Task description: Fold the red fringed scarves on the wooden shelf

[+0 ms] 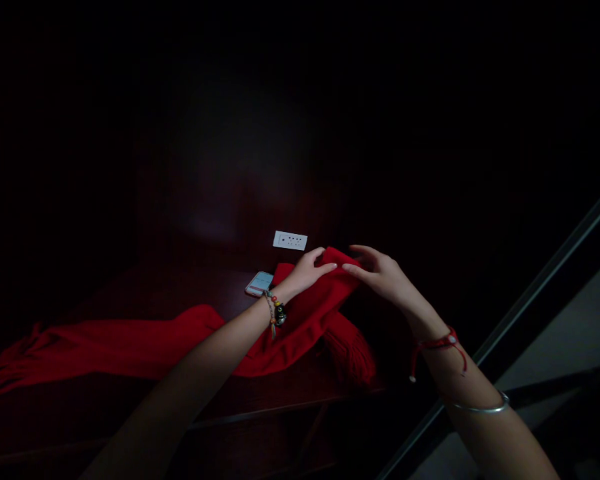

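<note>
A long red scarf [145, 343] with fringed ends lies across a dark reddish wooden surface. One end stretches to the far left; a fringed part hangs bunched below my hands. My left hand [310, 270] grips a raised fold of it, thumb on the near side and fingers mostly hidden behind the cloth. Facing it, my right hand [377, 270] pinches the same fold's right corner between thumb and fingers. The lifted portion slopes down from both hands toward the surface.
A phone [259, 284] with a lit screen lies on the wooden surface [215, 283], just left of my left wrist. Behind it, a white socket panel [290, 241] is set in the dark wall. A pale-edged diagonal frame [555, 273] runs along the right side.
</note>
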The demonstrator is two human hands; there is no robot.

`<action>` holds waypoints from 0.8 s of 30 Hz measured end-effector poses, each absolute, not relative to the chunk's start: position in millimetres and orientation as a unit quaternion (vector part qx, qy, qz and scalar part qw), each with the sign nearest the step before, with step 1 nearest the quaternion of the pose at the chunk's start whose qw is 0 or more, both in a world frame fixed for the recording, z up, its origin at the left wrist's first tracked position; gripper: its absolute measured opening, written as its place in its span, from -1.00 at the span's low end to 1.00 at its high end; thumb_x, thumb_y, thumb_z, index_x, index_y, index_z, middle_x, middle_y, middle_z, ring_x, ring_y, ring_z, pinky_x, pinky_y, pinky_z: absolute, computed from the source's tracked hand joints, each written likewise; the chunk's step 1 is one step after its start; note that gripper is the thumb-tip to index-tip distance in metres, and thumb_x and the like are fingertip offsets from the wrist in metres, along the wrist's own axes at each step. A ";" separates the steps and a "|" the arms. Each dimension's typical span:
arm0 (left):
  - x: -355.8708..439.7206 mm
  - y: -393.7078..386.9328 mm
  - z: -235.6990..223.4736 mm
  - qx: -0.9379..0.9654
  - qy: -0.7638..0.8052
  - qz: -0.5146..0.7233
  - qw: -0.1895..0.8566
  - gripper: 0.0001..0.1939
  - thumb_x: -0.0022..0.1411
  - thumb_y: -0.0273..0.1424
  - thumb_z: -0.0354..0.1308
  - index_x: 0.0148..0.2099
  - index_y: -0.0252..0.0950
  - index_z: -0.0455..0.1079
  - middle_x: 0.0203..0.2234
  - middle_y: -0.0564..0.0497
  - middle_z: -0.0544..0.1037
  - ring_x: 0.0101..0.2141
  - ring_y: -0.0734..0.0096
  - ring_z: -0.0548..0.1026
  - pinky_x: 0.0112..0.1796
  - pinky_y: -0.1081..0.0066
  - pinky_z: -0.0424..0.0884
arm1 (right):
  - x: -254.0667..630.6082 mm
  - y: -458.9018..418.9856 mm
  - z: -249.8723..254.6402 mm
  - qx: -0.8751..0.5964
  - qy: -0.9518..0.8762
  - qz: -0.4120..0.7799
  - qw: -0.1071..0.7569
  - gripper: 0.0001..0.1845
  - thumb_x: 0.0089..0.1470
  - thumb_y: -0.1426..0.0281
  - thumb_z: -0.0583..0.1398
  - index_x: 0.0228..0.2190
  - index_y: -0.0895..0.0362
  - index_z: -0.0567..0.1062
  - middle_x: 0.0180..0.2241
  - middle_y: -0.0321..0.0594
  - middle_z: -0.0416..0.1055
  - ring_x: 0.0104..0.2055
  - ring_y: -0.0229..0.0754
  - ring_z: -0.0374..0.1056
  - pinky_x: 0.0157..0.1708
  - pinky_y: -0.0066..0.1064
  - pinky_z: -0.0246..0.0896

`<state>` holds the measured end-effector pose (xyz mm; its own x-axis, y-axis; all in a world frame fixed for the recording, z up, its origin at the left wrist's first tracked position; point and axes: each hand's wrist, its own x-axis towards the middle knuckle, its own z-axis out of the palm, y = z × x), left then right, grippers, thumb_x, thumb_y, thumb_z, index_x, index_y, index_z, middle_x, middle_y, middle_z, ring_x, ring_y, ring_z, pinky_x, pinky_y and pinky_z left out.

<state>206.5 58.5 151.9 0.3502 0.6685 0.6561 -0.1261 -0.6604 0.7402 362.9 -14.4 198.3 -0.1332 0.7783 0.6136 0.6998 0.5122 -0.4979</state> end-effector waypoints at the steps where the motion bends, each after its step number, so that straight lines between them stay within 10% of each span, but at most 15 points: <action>1: 208.4 57.5 149.7 0.737 0.190 0.545 0.351 -0.76 0.07 -0.44 0.11 -0.18 -0.41 0.28 -0.23 -0.10 0.44 -0.22 0.32 0.40 -0.17 0.29 0.32 | 361.5 -12.5 201.9 -0.506 -0.757 0.006 0.414 -0.60 -0.19 0.25 0.23 -0.25 0.15 0.46 -0.40 -0.17 0.45 -0.38 -0.17 0.34 -0.38 -0.36 0.25; 13: 221.2 -10.9 64.1 0.790 0.390 0.473 0.006 -0.21 0.05 -0.36 0.10 0.23 -0.32 -0.26 0.17 -0.24 -0.05 0.11 0.10 0.06 0.02 0.17 0.15 | 368.0 12.0 216.4 -0.515 -0.700 0.045 0.492 -0.88 -0.19 0.42 0.15 -0.46 0.13 0.41 -0.69 -0.41 0.19 -0.63 -0.36 0.13 -0.61 -0.49 0.16; 18: 205.0 11.3 53.8 0.786 0.447 0.421 -0.066 -0.31 0.01 -0.70 -0.13 0.21 -0.32 -0.11 0.13 -0.16 0.12 0.05 0.28 0.21 -0.02 0.32 0.23 | 373.9 17.0 226.5 -0.490 -0.632 0.210 0.563 -0.96 -0.19 0.48 0.16 -0.55 0.19 0.41 -0.64 -0.35 0.23 -0.62 -0.38 0.18 -0.62 -0.48 0.26; 24: 133.4 33.5 57.0 0.763 0.549 0.329 -0.090 -0.50 0.05 -0.65 -0.11 0.07 -0.27 0.18 -0.10 -0.09 0.39 -0.19 0.34 0.41 -0.21 0.39 0.36 | 392.1 20.4 236.7 -0.483 -0.564 0.241 0.625 -0.88 -0.19 0.57 0.14 -0.50 0.22 0.47 -0.57 -0.24 0.35 -0.58 -0.35 0.27 -0.61 -0.47 0.32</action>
